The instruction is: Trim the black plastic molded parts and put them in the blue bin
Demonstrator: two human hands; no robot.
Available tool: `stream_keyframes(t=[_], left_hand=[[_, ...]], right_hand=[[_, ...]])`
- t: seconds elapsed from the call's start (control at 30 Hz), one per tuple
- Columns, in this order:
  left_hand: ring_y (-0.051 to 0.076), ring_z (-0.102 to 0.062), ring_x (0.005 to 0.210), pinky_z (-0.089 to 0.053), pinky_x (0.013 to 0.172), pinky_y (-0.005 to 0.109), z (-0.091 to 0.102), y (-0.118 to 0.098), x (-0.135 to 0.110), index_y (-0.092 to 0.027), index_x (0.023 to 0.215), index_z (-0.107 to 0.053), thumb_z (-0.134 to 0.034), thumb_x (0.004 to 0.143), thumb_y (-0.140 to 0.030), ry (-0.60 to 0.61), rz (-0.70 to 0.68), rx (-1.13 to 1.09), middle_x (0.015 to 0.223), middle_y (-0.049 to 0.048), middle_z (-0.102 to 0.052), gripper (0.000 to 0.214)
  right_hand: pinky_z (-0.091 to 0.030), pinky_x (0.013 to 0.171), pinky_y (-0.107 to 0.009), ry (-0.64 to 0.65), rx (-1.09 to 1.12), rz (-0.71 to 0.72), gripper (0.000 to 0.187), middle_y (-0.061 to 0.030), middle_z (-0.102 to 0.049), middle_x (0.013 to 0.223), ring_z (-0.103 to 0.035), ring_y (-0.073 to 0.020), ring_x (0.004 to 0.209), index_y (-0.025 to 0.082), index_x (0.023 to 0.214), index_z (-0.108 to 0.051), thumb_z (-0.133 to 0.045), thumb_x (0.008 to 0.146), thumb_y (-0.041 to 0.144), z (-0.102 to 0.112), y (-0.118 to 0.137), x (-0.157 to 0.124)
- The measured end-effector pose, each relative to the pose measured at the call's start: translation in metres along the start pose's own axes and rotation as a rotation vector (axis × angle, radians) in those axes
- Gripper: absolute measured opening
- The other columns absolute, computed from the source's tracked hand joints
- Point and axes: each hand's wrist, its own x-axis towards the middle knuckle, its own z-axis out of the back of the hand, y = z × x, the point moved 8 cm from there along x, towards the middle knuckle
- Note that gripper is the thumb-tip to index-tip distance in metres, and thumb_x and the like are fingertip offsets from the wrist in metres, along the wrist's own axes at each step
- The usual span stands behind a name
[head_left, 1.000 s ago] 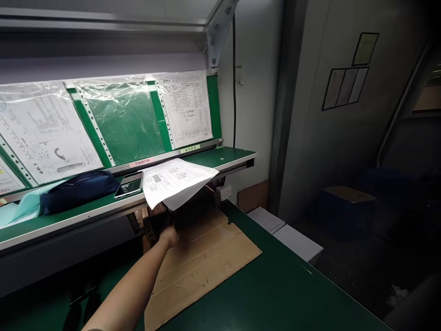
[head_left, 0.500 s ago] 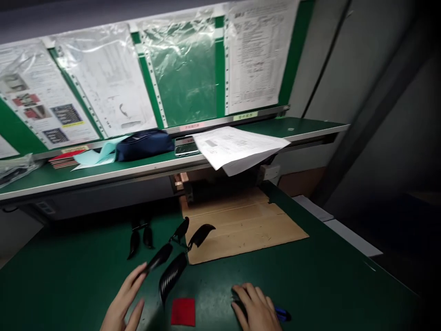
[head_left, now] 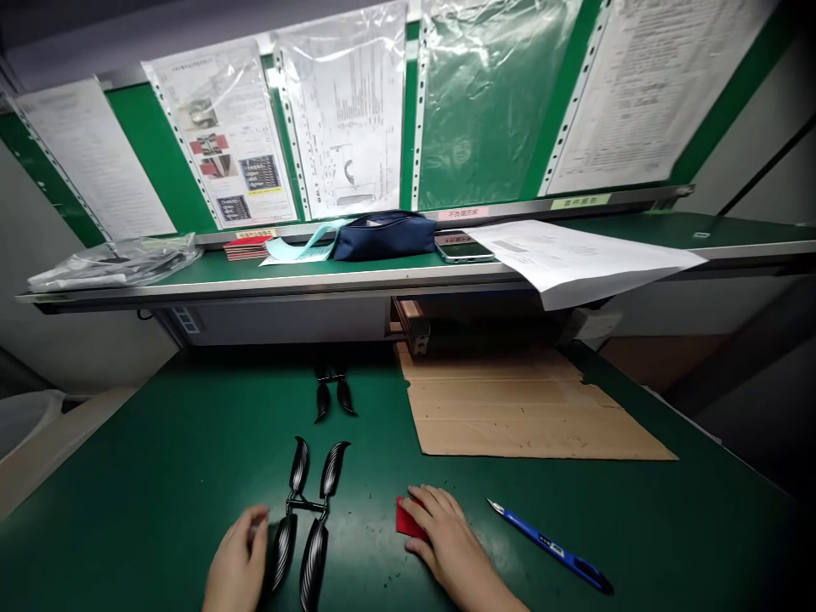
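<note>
Two hands of yours are in view at the lower edge of the frame, over the green bench (head_left: 159,476). Your left hand (head_left: 235,557), lower left of centre, is curled with thumb and fingers close together, just beside the nearer black plastic piece (head_left: 307,506); whether it holds anything cannot be told. Your right hand (head_left: 446,544), lower centre, lies partly over the red square (head_left: 406,520), fingers close together and touching it; a firm grip cannot be confirmed. A blue pen (head_left: 552,546) lies at lower right, apart from your hand. A second black piece (head_left: 344,396) lies farther back, left of centre. Flat cardboard (head_left: 510,416) lies right of centre, below the shelf (head_left: 357,276).
</note>
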Motion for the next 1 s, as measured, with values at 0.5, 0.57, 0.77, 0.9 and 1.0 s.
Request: stream_keyframes(t=[0.5, 0.57, 0.77, 0.9, 1.0], left_hand=[[0.013, -0.036, 0.055, -0.026, 0.058, 0.029, -0.042, -0.094, 0.057, -0.022, 0.068, -0.045, -0.057, 0.081, -0.047, 0.254, -0.201, -0.146, 0.058, -0.0049, -0.043, 0.031], [0.012, -0.034, 0.056, -0.027, 0.057, 0.028, -0.044, -0.119, 0.045, -0.022, 0.069, -0.045, -0.058, 0.079, -0.053, 0.399, -0.24, -0.356, 0.059, -0.0056, -0.041, 0.036], [0.005, -0.023, 0.05, -0.044, 0.069, 0.027, -0.047, -0.185, -0.006, -0.02, 0.082, -0.05, -0.046, 0.078, -0.069, 0.698, -0.173, -1.007, 0.062, -0.0093, -0.026, 0.049], [0.002, -0.018, 0.044, -0.043, 0.067, 0.022, -0.062, -0.2, -0.051, -0.015, 0.097, -0.058, -0.049, 0.089, -0.041, 0.941, 0.042, -1.425, 0.059, -0.0106, -0.022, 0.028], [0.001, -0.025, 0.04, -0.044, 0.065, 0.022, -0.07, -0.208, -0.083, -0.013, 0.089, -0.062, -0.05, 0.089, -0.023, 1.212, 0.238, -1.717, 0.055, -0.0103, -0.03, 0.016]], right_hand=[[-0.05, 0.089, -0.044, -0.152, 1.84, -0.384, 0.049, -0.0109, -0.068, 0.105, -0.065, -0.0204, 0.084, 0.017, 0.11, -0.064, -0.041, 0.091, 0.056, 0.012, 0.035, -0.026], [-0.05, 0.088, -0.042, -0.176, 1.857, -0.343, 0.046, -0.0099, -0.067, 0.106, -0.064, -0.0193, 0.086, 0.02, 0.114, -0.062, -0.042, 0.091, 0.055, 0.024, 0.035, -0.029], [-0.051, 0.086, -0.042, -0.24, 1.596, -0.25, 0.041, -0.0092, -0.059, 0.117, -0.06, -0.0219, 0.099, 0.028, 0.124, -0.052, -0.05, 0.09, 0.049, 0.068, 0.046, -0.033], [-0.047, 0.098, -0.041, -0.284, 1.05, -0.091, 0.042, -0.0094, -0.052, 0.126, -0.052, -0.0254, 0.116, 0.029, 0.123, -0.051, -0.059, 0.085, 0.043, 0.1, 0.064, -0.026], [-0.048, 0.097, -0.036, -0.307, 0.658, 0.049, 0.035, -0.0083, -0.046, 0.133, -0.049, -0.0234, 0.12, 0.031, 0.123, -0.051, -0.055, 0.089, 0.036, 0.116, 0.08, -0.023]])
